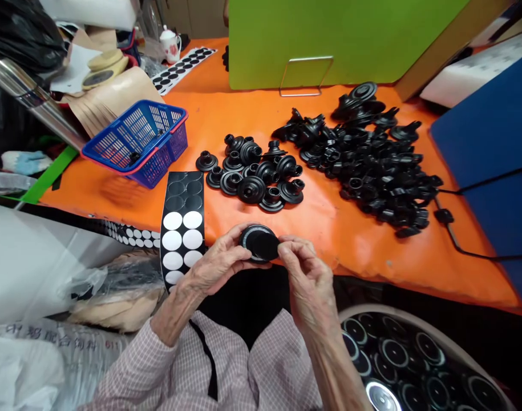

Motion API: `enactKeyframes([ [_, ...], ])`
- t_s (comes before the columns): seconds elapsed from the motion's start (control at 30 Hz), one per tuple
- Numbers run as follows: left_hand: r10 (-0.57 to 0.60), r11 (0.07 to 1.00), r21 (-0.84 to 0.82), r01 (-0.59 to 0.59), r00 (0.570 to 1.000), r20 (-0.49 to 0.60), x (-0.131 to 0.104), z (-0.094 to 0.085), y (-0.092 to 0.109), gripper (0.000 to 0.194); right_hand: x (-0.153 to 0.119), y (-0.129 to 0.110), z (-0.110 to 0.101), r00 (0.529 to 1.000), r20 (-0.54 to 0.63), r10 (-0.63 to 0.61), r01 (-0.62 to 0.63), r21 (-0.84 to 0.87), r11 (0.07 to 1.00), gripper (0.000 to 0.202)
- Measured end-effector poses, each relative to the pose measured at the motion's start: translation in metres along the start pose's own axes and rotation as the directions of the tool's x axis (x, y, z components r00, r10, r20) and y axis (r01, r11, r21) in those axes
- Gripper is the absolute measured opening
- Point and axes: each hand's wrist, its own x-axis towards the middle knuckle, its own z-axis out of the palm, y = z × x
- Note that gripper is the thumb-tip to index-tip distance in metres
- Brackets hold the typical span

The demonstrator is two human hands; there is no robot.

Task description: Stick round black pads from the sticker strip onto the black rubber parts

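So right now it's one black cap (246, 230) mid-job, sitting between the two hands. The left hand (220, 260) grips it by the side, face up, and the right hand (310, 271) has thumb and finger pinched on the edge of a black disc (263, 245) lying over that face. Can't tell if it's stuck down yet, so I'd call this one nearly done.

Just left of the hands there's a sticker strip (183, 201): upper rounds still black, lower ones white, so I'm guessing those are used up. The tub (384, 309) low to the right holds a bunch of caps, probably finished ones. Plenty left imo: a small cluster (251, 189) on the orange table (230, 114) just beyond the hands, plus a way bigger heap (372, 165) farther off to the right.
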Motion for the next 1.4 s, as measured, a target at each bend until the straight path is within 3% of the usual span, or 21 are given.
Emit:
enactKeyframes([
  [0.43, 0.007, 1.000, -0.008, -0.007, 1.000, -0.014, 0.002, 0.002, -0.003, 0.041, -0.002, 0.002, 0.010, 0.998, -0.054, -0.031, 0.031, 0.001, 1.000, 0.022],
  [0.87, 0.024, 1.000, -0.004, -0.024, 0.999, -0.023, 0.003, 0.001, -0.007, 0.032, -0.002, 0.001, 0.014, 0.996, -0.084, -0.043, 0.033, -0.121, 0.992, 0.024],
  [1.13, 0.066, 0.997, 0.032, -0.064, 0.994, -0.089, 0.006, -0.001, -0.013, 0.031, -0.004, 0.014, 0.020, 0.976, -0.099, -0.194, 0.158, -0.291, 0.944, 0.019],
  [1.4, 0.098, 0.994, 0.067, -0.089, 0.985, -0.144, 0.004, 0.001, -0.014, 0.031, -0.006, 0.014, 0.025, 0.927, -0.072, -0.369, 0.284, -0.508, 0.813, 0.014],
])
